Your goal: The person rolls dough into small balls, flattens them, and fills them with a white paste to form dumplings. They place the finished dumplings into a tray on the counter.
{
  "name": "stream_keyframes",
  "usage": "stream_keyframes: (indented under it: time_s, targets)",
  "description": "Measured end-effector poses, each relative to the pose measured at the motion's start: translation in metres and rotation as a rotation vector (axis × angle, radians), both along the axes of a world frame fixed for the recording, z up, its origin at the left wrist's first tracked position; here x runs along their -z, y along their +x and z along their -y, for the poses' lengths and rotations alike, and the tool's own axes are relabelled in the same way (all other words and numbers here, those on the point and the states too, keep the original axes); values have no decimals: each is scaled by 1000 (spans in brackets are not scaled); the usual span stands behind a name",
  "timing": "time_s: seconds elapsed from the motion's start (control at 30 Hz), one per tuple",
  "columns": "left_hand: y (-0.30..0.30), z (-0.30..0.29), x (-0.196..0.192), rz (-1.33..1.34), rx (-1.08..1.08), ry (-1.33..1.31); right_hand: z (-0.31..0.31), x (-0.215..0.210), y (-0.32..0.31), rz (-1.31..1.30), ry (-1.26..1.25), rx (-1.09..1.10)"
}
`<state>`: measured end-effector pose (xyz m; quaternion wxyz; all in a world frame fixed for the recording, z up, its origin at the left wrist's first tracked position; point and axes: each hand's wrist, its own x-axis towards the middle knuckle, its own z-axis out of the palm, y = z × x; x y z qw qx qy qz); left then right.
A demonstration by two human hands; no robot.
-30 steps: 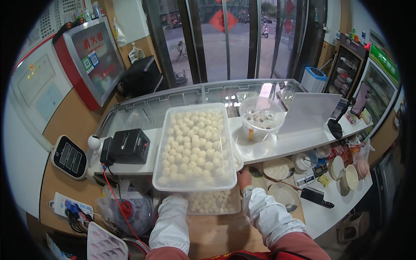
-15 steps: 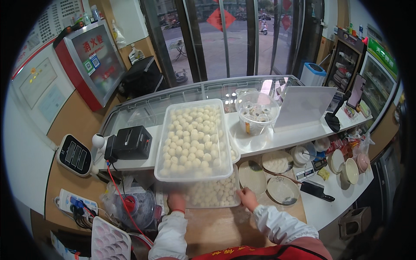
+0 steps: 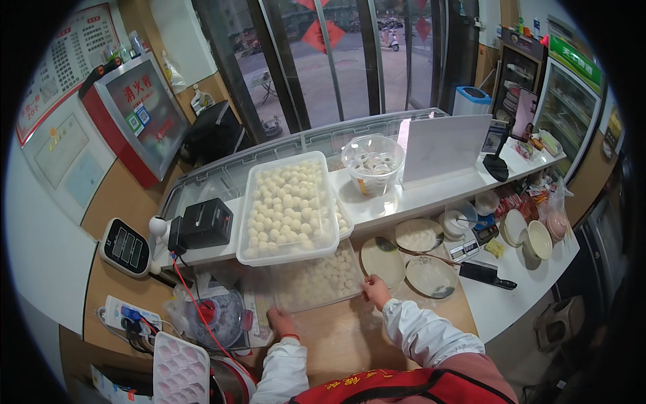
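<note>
A clear plastic tray of round cream-coloured balls, perhaps dough or filling [image 3: 319, 277], lies on the wooden worktop, partly under the shelf. My left hand [image 3: 282, 324] is at its near left corner, fingers curled at the edge. My right hand [image 3: 376, 291] grips its near right corner with the fingers closed. Above, a larger translucent tub [image 3: 289, 257] full of similar balls rests on the white shelf and overhangs its front edge. It hides the far part of the lower tray. Another container [image 3: 344, 214] shows behind the tub's right side.
Right of the lower tray are oval plates [image 3: 431, 276], a cleaver [image 3: 479, 273], a small scale [image 3: 464, 250] and stacked bowls [image 3: 538, 240]. On the left are a lidded jar [image 3: 217, 316], cables and an egg-tray-like mould [image 3: 180, 370]. A clear bucket [image 3: 373, 165] stands on the shelf.
My view has shifted, so the scene sits differently in the picture. My left hand has come toward me, to the lower tray's near left corner. My right hand stays on its right corner.
</note>
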<state>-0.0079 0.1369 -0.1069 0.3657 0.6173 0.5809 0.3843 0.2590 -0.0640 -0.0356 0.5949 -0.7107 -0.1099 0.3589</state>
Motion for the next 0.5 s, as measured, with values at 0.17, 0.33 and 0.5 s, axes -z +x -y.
stream_keyframes:
  time_s: [0.17, 0.33, 0.5]
  targets:
    - [29, 68, -14, 812, 162, -770, 43, -11, -28, -147, -25, -61]
    - [79, 66, -32, 886, 227, -956, 122, -2, -48, -98, -124, -152]
    - [89, 53, -30, 851, 264, -957, 183, -22, -31, 50, -182, -17]
